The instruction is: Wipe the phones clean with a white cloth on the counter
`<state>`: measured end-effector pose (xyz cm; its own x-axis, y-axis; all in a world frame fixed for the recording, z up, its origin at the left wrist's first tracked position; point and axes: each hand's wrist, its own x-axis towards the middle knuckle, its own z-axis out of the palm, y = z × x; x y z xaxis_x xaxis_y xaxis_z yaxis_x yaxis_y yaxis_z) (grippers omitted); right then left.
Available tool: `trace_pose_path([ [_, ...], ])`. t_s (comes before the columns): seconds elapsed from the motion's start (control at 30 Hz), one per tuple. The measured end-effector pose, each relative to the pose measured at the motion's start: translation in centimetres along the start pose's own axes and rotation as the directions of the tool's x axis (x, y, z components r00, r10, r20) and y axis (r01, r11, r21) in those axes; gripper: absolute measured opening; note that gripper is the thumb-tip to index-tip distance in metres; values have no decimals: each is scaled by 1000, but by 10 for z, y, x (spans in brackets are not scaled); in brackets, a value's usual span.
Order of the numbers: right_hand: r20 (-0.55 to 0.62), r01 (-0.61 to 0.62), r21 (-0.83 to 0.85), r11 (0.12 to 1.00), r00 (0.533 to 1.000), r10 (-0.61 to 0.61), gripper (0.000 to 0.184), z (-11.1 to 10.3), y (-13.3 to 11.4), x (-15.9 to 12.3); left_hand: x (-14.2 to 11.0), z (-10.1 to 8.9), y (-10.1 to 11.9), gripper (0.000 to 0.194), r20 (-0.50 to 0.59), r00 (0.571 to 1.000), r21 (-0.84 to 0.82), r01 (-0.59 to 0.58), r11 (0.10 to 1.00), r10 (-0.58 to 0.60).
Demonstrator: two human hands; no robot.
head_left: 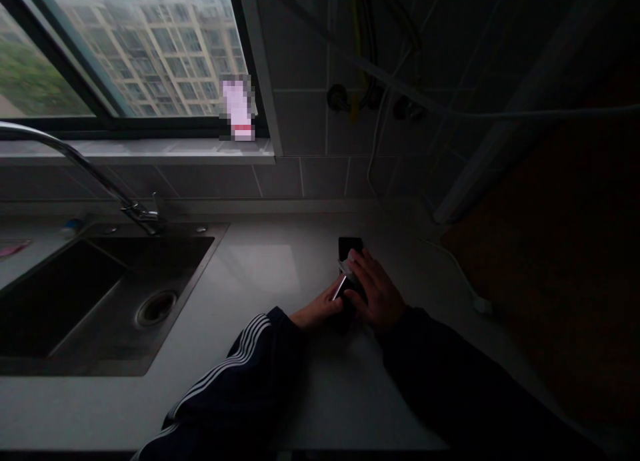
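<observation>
Both my hands meet on the dim countertop (280, 267) to the right of the sink. My left hand (320, 309) is closed around the near end of a small dark object (349, 264) with a shiny metal edge. My right hand (376, 291) lies over the same object from the right, fingers curled on it. The dark flat far end of the object sticks out beyond my fingers. The scene is too dark to name the object. Both arms wear dark sleeves; the left one has white stripes.
A steel sink (107, 301) with a drain and a curved faucet (75, 164) lies at left. A window ledge (135, 151) holds a small pink-white item (237, 111). A white cable (457, 274) runs across the counter at right. Pipes and valves hang on the tiled wall.
</observation>
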<state>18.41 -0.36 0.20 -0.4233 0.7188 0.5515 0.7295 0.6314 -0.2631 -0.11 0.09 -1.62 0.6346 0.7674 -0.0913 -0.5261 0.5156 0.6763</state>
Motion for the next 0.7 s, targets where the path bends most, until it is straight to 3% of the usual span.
trace_pose_path([
  [0.1,-4,28,-1,1000,1000,-28,52,0,-8,-1,1,-6,-2,89,57,991,233,-127,964,117],
  [0.2,32,78,-19,997,996,-78,50,-1,-14,-1,2,-9,-2,82,57,991,312,-131,941,119],
  [0.37,-32,-87,-66,994,996,85,54,-3,-12,0,0,-6,1,90,100,992,303,-101,948,74],
  [0.5,51,6,-70,998,999,-2,52,-2,-11,-2,0,-3,3,64,57,996,288,-88,954,75],
  [0.63,-10,-105,-109,988,994,105,56,0,-9,-3,-1,-2,3,83,78,996,222,-61,973,44],
  [0.7,43,-59,-104,993,997,64,58,0,-8,-3,-1,-1,2,78,55,996,233,-87,969,76],
])
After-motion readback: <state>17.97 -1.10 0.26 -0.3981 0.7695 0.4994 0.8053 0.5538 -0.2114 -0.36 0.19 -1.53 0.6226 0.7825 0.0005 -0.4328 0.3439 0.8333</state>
